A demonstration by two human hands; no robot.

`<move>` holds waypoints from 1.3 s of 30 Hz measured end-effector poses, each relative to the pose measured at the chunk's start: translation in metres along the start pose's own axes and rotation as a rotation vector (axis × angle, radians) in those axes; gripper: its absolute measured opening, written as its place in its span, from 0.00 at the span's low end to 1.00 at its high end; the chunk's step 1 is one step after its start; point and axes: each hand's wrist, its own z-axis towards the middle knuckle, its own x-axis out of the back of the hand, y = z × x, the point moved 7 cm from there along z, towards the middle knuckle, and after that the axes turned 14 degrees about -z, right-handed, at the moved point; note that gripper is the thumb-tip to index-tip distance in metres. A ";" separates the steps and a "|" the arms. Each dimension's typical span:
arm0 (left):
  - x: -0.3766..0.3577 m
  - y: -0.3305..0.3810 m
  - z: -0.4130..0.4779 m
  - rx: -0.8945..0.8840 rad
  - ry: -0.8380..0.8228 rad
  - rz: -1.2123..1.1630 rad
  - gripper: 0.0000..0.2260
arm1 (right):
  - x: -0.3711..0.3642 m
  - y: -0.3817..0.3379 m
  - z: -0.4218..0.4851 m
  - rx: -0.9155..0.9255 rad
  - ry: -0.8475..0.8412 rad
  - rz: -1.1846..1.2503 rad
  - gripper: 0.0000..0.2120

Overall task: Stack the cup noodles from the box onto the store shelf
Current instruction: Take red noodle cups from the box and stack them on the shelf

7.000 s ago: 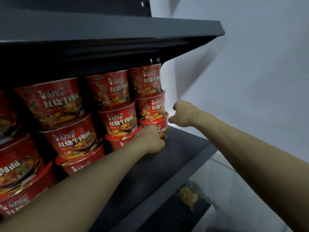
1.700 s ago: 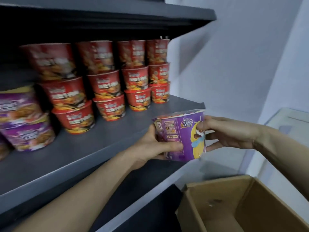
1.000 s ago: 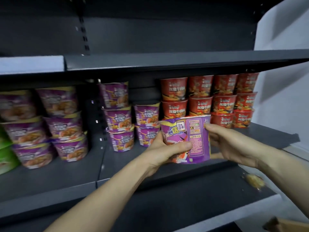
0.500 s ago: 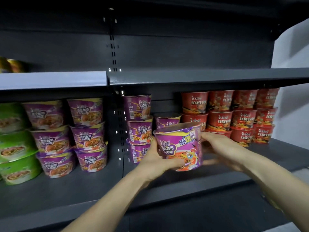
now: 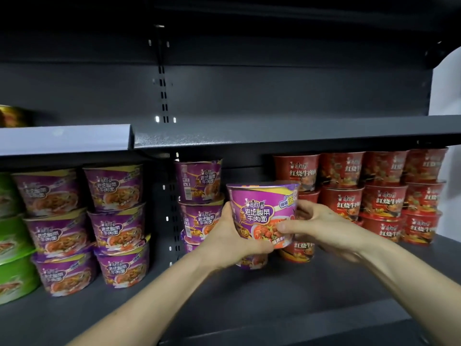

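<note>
A tapered purple cup noodle (image 5: 262, 213) with a glossy film wrap and a yellow band at the rim reads 康师傅 老坛酸菜牛肉面. The left hand (image 5: 224, 240) curls round its left side and base, and the right hand (image 5: 321, 226) grips its right side, thumb across the front. It is held over another purple cup (image 5: 249, 262), mostly hidden, on the dark speckled metal shelf (image 5: 249, 290). A purple stack (image 5: 199, 196) stands just left. Red cups (image 5: 374, 198) marked 红烧牛肉面 stand right, and green cups (image 5: 12, 245) far left.
</note>
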 end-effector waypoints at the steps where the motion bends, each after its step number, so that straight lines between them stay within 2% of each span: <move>1: -0.001 0.003 0.007 -0.005 0.015 0.001 0.42 | 0.006 -0.003 0.006 0.016 0.006 -0.010 0.27; 3: 0.002 0.008 0.019 -0.012 0.074 0.016 0.44 | 0.016 -0.008 0.019 0.047 0.011 -0.001 0.25; 8: 0.009 0.023 0.041 0.025 0.221 0.191 0.44 | 0.032 -0.018 0.049 0.069 -0.003 -0.110 0.25; 12: 0.008 0.033 0.061 0.106 0.226 0.339 0.44 | 0.037 -0.024 0.070 0.070 -0.013 -0.246 0.14; 14: 0.008 0.037 0.069 0.158 0.181 0.400 0.35 | 0.038 -0.026 0.079 0.085 -0.020 -0.241 0.09; 16: 0.011 0.041 0.074 0.204 0.177 0.451 0.26 | 0.040 -0.024 0.086 0.078 -0.021 -0.234 0.08; 18: 0.013 0.043 0.079 0.224 0.186 0.473 0.23 | 0.041 -0.020 0.096 0.049 -0.030 -0.215 0.14; 20: 0.014 0.040 0.085 0.235 0.201 0.490 0.24 | 0.042 -0.016 0.107 0.023 -0.032 -0.181 0.21; 26: 0.022 0.035 0.105 0.278 0.253 0.604 0.53 | 0.030 -0.020 0.126 0.105 -0.134 -0.254 0.21; 27: 0.023 0.034 0.108 0.293 0.248 0.618 0.53 | 0.031 -0.019 0.129 0.120 -0.112 -0.266 0.24; 30: 0.022 0.030 0.113 0.362 0.216 0.649 0.48 | 0.038 -0.014 0.138 0.136 0.011 -0.309 0.50; 31: 0.022 0.027 0.114 0.392 0.204 0.656 0.46 | 0.039 -0.009 0.145 0.138 0.024 -0.324 0.55; 33: 0.022 0.022 0.117 0.433 0.189 0.682 0.40 | 0.040 0.001 0.156 0.134 0.016 -0.337 0.58; 36: 0.025 0.020 0.125 0.420 0.219 0.751 0.41 | 0.042 0.002 0.157 0.113 0.032 -0.345 0.53; 39: 0.026 0.023 0.131 0.353 0.267 0.797 0.37 | 0.043 0.001 0.158 0.088 0.029 -0.328 0.36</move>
